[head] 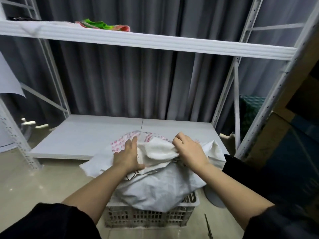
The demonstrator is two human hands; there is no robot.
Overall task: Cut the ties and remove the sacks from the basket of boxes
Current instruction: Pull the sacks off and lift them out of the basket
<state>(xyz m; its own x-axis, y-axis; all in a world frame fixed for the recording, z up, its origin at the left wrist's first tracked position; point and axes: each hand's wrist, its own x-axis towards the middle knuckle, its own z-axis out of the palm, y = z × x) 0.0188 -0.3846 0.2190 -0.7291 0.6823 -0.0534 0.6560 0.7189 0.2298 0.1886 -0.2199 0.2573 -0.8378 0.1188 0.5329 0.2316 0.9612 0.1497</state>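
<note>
Below your outstretched arms, on the pale floor (34, 183), sits a white slatted basket (148, 219), and the sacks heaped in it rise well above its rim. Your left hand (126, 156) lies flat on the upper white sack (160, 150), fingers straight and pointing away from you, palm pressing the cloth just beside the red printing on its far side; that grip is open and holds nothing. Your right hand (189, 150) is curled, its fingers bunching a fold of the same sack near its gathered mouth, so this grip is closed on the cloth. The sack lies between your two hands and spills out to the left and right of them. Under it, nearer to you, a grey-white sack (160, 188) fills the basket and hangs over the front edge. You cannot tell from here what lies beneath the sacks. Scissors (208, 225) lie on the floor just right of the basket, apart from both hands. Beyond the basket stands a white metal rack; its low shelf (96, 135) is behind the sacks, and a green and pink cloth (103, 25) rests on the upper shelf (155, 42), before a grey curtain (129, 80).
</note>
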